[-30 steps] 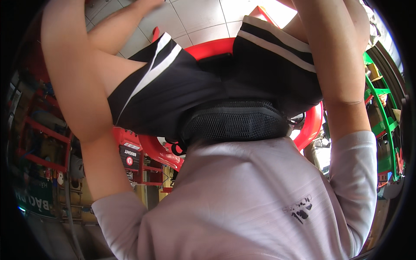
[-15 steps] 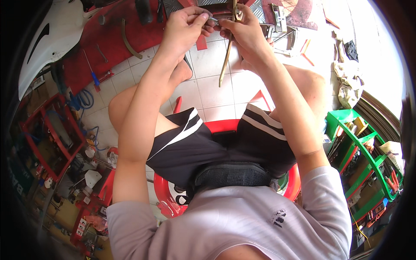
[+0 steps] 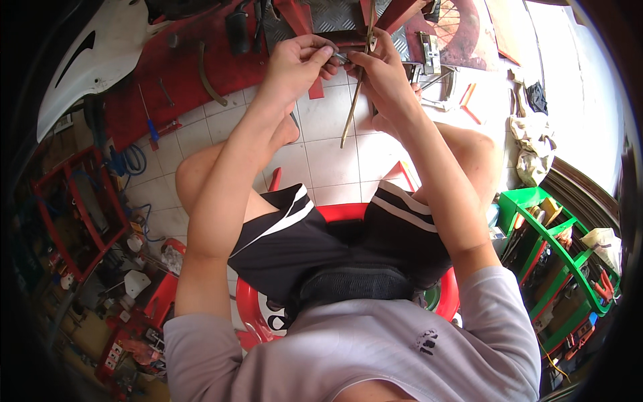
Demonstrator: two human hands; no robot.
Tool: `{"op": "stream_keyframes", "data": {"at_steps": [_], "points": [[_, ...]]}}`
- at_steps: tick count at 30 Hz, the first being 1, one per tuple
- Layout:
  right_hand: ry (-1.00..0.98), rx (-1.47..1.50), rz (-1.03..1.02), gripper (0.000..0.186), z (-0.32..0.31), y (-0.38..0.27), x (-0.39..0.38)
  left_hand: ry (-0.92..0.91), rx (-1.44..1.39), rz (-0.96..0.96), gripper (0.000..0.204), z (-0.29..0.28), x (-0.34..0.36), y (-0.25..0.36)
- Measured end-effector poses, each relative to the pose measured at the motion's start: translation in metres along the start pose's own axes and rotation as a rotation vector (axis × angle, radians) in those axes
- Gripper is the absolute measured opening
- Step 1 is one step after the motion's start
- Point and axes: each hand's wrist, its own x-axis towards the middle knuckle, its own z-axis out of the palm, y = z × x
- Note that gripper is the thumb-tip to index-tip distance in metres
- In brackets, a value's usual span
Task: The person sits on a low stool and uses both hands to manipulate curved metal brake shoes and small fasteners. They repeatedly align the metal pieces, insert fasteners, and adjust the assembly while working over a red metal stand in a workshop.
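Note:
In front of me, at the top of the head view, my two hands meet over a small silvery metal part [image 3: 340, 57]. My left hand [image 3: 295, 65] pinches it between thumb and fingers. The fingers of my right hand [image 3: 379, 70] are closed at the part's other end, and also around a long, thin, brass-coloured metal bar [image 3: 351, 114]. This bar runs upright past the palm and hangs down toward the floor tiles. A small fitting [image 3: 371, 44] shows on its upper portion. My fingers hide just how the small part and the bar relate.
I sit on a red plastic chair [image 3: 341, 213]. A red mat [image 3: 187, 74] with a blue-handled screwdriver [image 3: 151, 124] and a curved strip [image 3: 207, 77] lies at far left. Red metal legs [image 3: 293, 17] stand beyond my hands. A green tool rack [image 3: 559, 234] is at right, a red frame [image 3: 80, 214] at left.
The whole scene, hands included, sits slightly lower in the picture. Both hands keep their grip, and the bar leans a little differently.

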Motion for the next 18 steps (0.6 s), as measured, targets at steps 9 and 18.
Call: {"op": "stream_keyframes", "data": {"at_steps": [9,18], "points": [[-0.007,0.094,0.073,0.062,-0.0064,0.0014,0.0007,-0.023,-0.031,0.044,0.015,0.001,-0.0006,-0.0029],[-0.037,0.229,0.188,0.052,-0.0094,-0.0032,0.002,-0.008,0.227,0.237,0.016,0.0079,-0.0018,-0.0011]]}}
